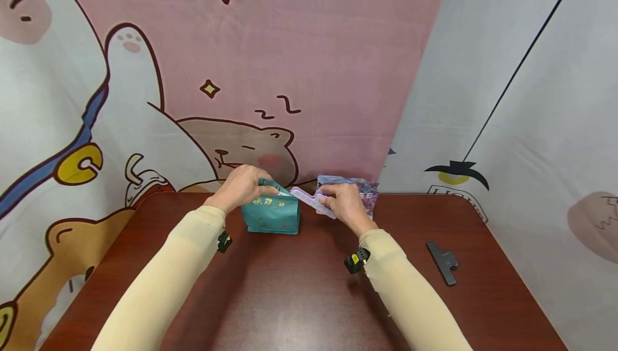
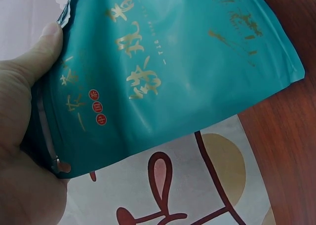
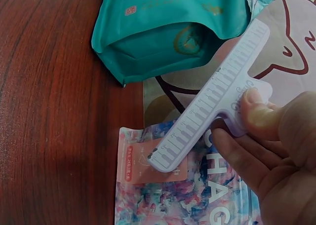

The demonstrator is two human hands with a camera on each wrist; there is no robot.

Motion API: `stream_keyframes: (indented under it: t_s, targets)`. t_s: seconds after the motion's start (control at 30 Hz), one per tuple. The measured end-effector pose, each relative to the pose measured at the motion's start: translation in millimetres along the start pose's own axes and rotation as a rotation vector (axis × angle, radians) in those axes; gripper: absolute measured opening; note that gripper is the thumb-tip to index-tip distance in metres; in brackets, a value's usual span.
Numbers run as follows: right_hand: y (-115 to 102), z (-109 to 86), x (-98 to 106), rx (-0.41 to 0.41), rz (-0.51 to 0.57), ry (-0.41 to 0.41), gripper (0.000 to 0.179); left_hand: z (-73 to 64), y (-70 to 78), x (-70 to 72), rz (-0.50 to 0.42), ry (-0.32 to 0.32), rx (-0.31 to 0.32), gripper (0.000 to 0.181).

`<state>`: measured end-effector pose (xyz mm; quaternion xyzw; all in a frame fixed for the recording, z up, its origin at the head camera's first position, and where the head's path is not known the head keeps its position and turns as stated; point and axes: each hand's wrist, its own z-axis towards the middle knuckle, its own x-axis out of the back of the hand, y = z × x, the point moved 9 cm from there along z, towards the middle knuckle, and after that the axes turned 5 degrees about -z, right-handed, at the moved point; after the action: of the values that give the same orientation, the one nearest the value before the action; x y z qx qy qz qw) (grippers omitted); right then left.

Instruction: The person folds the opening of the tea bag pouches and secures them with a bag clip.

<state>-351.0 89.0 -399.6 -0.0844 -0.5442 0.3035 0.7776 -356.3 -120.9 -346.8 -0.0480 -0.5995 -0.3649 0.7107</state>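
A green tea bag (image 1: 271, 217) with gold lettering stands at the table's back edge. My left hand (image 1: 245, 183) pinches its top edge, thumb on the near side, as the left wrist view shows. In my right hand (image 1: 348, 205) is a lilac bag clip (image 3: 212, 99) with a piano-key pattern, gripped by its tabs between thumb and fingers. The clip's far end points at the top right corner of the green bag. Behind the right hand stands a multicoloured printed pouch (image 3: 207, 195), partly hidden by the clip and hand.
A dark grey bag clip (image 1: 442, 263) lies at the right of the brown wooden table (image 1: 289, 297). A cartoon-printed cloth (image 1: 314, 72) hangs right behind the table's back edge.
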Motion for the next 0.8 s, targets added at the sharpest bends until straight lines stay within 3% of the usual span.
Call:
stream_keyframes:
  t_s: [0.8]
  targets:
    - [1.3,6.2,-7.7,0.077,0.059,0.020,0.017,1.4,0.6,-1.1,-0.011,-0.019,-0.019,0.018]
